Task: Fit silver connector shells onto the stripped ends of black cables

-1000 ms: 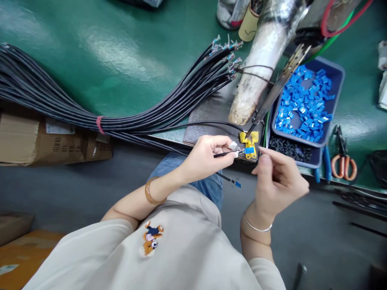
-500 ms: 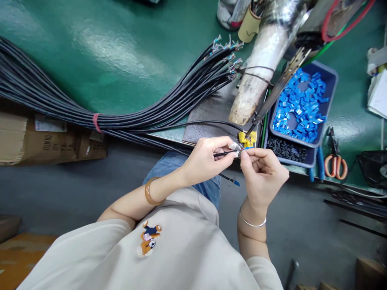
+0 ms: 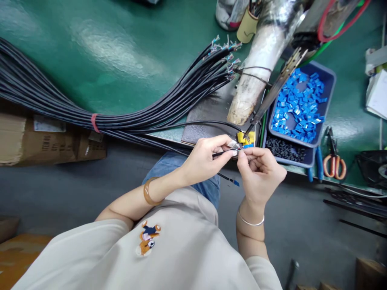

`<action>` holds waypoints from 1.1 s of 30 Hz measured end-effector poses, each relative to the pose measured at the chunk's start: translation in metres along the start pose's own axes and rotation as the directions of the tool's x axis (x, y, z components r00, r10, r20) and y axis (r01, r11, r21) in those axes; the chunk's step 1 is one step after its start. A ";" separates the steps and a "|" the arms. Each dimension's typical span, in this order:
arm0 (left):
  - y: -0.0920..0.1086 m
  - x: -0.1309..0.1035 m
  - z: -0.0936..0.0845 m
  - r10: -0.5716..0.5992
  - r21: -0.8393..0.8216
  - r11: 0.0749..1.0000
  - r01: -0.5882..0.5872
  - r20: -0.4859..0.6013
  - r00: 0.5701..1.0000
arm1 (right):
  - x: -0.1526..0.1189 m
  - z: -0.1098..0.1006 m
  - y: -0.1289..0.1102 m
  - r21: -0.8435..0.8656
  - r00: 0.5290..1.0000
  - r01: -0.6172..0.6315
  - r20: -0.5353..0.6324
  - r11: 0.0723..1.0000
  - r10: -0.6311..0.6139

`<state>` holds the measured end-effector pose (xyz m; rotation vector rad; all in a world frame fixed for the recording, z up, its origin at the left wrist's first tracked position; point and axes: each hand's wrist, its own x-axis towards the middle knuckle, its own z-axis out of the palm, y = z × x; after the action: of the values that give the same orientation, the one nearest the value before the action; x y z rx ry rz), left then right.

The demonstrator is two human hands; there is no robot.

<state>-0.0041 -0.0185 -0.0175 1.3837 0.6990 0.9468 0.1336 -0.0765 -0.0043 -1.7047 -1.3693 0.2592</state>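
Observation:
My left hand (image 3: 208, 157) is closed around a black cable (image 3: 221, 153) near its end. Against its fingertips, my right hand (image 3: 260, 171) pinches the thin wires at that cable's end; the wires themselves are mostly hidden by the fingers. Just beyond the fingertips sits a yellow fixture (image 3: 245, 137) with a blue piece (image 3: 248, 146) at its near side. Below my left hand hangs another cable end with a blue connector (image 3: 236, 183). A large bundle of black cables (image 3: 145, 114), tied with a pink band (image 3: 95, 123), lies across the bench, its stripped ends fanned out.
On the right, a bin of blue connectors (image 3: 298, 106) rests over a tray of small black parts (image 3: 284, 150). Orange-handled pliers (image 3: 334, 163) lie beside them. A wrapped machine arm (image 3: 254, 72) and a metal lever (image 3: 275, 94) reach down over the green bench (image 3: 99, 52).
My right hand has shifted slightly left, and its fingertips are closer to those of my left hand. The whole view has drifted a little; both hands keep their grip.

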 end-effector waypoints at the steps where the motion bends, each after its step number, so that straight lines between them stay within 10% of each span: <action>1: 0.001 0.001 -0.001 -0.041 -0.058 0.997 0.042 0.018 0.999 | 0.000 0.000 0.000 0.031 1.000 -0.009 0.015 0.999 0.008; 5: 0.002 0.003 -0.004 -0.188 -0.220 0.953 0.210 0.119 0.975 | 0.002 -0.001 0.001 0.244 0.993 -0.094 0.097 0.965 0.072; 13: -0.001 0.009 -0.001 -0.190 -0.223 0.956 0.192 0.031 0.981 | 0.001 -0.006 0.002 0.170 0.923 0.217 -0.355 0.961 -0.145; 20: 0.001 0.014 0.003 -0.130 -0.175 0.977 0.125 -0.016 0.991 | 0.001 -0.003 0.009 -0.112 0.881 0.418 -0.193 0.902 -0.432; 33: -0.003 0.019 0.007 -0.107 -0.165 0.983 0.084 -0.135 0.985 | 0.007 0.005 0.010 0.011 0.941 0.319 -0.128 0.948 -0.315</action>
<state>0.0116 -0.0055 -0.0180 1.1406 0.7745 1.0099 0.1399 -0.0675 -0.0119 -1.4222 -1.5112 -0.0090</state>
